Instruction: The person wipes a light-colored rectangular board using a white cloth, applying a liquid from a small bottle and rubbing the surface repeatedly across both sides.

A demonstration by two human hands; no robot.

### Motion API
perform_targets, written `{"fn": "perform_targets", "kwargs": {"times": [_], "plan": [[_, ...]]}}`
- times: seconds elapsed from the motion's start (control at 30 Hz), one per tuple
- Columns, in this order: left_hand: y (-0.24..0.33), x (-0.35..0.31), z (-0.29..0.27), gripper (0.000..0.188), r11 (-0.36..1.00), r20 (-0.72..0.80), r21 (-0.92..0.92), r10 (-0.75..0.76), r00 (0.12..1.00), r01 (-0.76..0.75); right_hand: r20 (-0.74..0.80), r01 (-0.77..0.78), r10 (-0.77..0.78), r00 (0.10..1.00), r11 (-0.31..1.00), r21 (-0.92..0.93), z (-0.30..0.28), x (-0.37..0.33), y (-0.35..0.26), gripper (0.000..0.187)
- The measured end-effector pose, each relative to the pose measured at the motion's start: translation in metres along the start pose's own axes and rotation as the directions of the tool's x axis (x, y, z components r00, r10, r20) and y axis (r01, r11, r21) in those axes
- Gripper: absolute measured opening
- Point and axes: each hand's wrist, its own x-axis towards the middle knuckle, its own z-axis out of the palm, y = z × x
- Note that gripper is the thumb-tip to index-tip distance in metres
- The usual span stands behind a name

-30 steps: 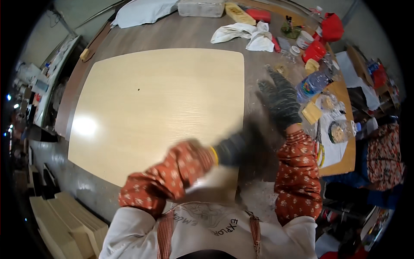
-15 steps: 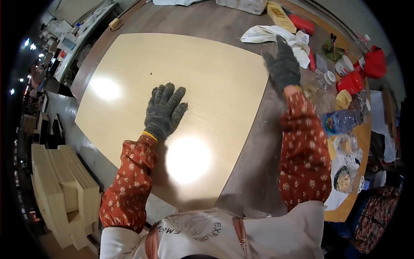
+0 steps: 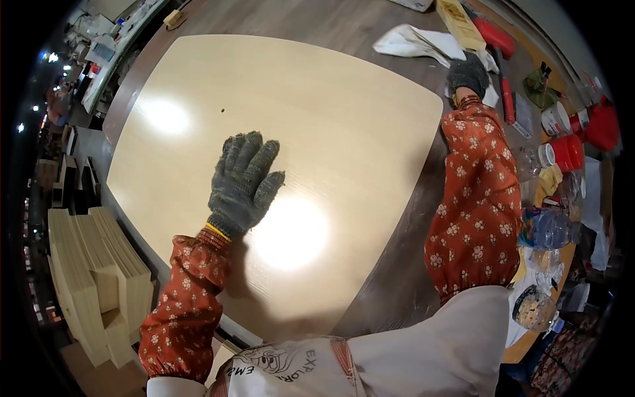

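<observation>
Head view: my right hand (image 3: 467, 74) is newly reaching the cloth (image 3: 413, 44), grip hidden; my left hand (image 3: 237, 188), fingers apart, is resting on the board (image 3: 311, 112).

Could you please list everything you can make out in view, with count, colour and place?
Table: one, grey-brown, centre
Panel: one, pale wood, on the table
White cloth: one, white, beyond the panel's right corner
Block: one, yellow, beside the cloth
Red-handled tool: one, red, right of the cloth
Red jar: one, red, right side
White tub: one, white, above the red jar
Bottle: one, clear with blue label, right side
Stacked boards: several, pale, lower left
Smaller right-edge items: uncounted, mixed colours, partly hidden
Sleeves: two, rust-red floral, on the forearms
Left hand: one, grey-gloved, over the panel
Right hand: one, grey-gloved, at the cloth
</observation>
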Motion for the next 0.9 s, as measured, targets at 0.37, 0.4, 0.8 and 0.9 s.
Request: {"fn": "perform_targets", "kwargs": {"times": [0.37, 0.4, 0.8, 0.9], "plan": [[0.012, 0.011, -0.014, 0.084, 0.947, -0.497, -0.14, 0.185, 0.848, -0.289, -0.498, 0.789, -0.755, 0.426, 0.04, 0.613, -0.079, -0.288, -0.144, 0.029], [0.008, 0.005, -0.008, 0.073, 0.96, -0.416, -0.186, 0.114, 0.902, -0.207, -0.451, 0.892, -0.821, 0.35, 0.145, 0.428, -0.093, -0.319, -0.139, 0.034], [0.006, -0.002, 0.013, 0.03, 0.996, -0.329, -0.028, 0.074, 0.941, -0.088, -0.141, 0.472, -0.451, 0.881, 0.855, 0.215, -0.26, -0.425, 0.11, 0.037], [0.013, -0.002, 0.012, 0.034, 0.995, -0.331, -0.045, 0.065, 0.941, -0.084, 0.138, 0.191, -0.162, 0.977, 0.953, -0.237, -0.258, -0.466, 0.145, 0.04]]}}
